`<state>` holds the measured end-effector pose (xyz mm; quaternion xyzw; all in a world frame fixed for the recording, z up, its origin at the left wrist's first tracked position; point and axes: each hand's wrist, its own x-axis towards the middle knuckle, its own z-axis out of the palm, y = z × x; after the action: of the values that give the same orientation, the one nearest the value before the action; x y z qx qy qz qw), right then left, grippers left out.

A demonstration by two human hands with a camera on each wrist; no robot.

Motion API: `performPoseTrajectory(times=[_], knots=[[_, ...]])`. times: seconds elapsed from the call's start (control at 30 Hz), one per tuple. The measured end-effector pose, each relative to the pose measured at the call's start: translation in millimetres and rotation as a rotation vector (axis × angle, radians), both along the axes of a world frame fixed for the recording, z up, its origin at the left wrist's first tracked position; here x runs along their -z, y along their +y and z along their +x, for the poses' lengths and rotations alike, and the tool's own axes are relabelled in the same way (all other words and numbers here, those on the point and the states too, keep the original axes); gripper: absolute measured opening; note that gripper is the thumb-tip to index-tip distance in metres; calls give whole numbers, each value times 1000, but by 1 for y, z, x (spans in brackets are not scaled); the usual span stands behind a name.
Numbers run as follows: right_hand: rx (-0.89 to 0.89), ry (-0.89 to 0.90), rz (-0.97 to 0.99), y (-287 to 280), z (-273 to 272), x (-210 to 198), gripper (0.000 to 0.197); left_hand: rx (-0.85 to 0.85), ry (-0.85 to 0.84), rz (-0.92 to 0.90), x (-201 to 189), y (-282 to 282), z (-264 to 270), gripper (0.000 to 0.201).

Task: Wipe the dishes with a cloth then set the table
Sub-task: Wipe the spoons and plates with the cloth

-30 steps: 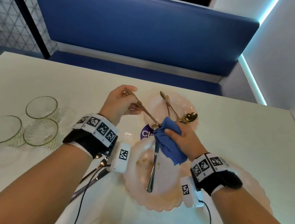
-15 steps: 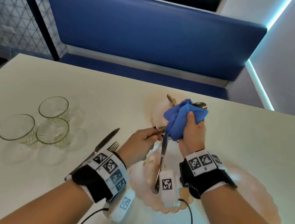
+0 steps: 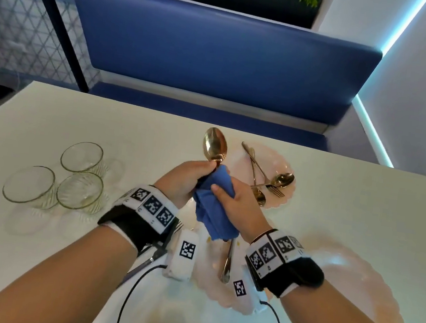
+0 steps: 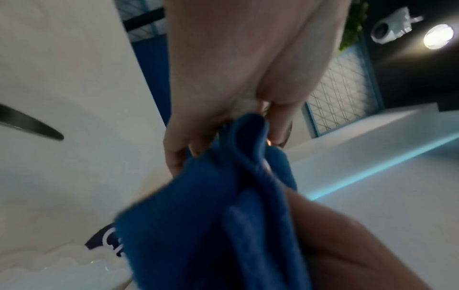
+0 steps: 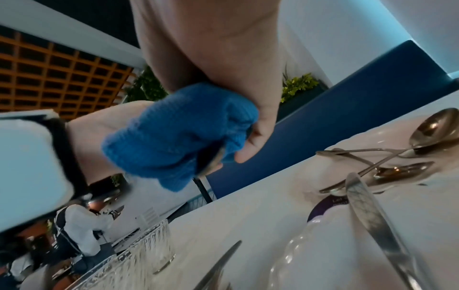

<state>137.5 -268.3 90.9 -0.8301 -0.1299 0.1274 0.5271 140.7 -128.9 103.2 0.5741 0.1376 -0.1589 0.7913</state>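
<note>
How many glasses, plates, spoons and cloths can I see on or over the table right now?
glasses: 3
plates: 3
spoons: 3
cloth: 1
total: 10

Both forearms reach forward, wrists banded, hands meeting close together, raised off table. Left hand (image 3: pixel 187 179) fisted, thumb side up, fingers curled round gold spoon (image 3: pixel 214 145) at neck, bowl upright above fist. Right hand (image 3: pixel 233 200) just beside it, touching, thumb on top, fingers wrapped round blue cloth (image 3: pixel 213 210) bunched over handle.
</note>
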Motion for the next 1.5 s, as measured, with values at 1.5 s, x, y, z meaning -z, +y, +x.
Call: performPoseTrajectory(times=[1.5], knots=[[369, 616, 602, -158, -7, 57, 57, 611, 184, 1275, 119, -90, -45, 25]])
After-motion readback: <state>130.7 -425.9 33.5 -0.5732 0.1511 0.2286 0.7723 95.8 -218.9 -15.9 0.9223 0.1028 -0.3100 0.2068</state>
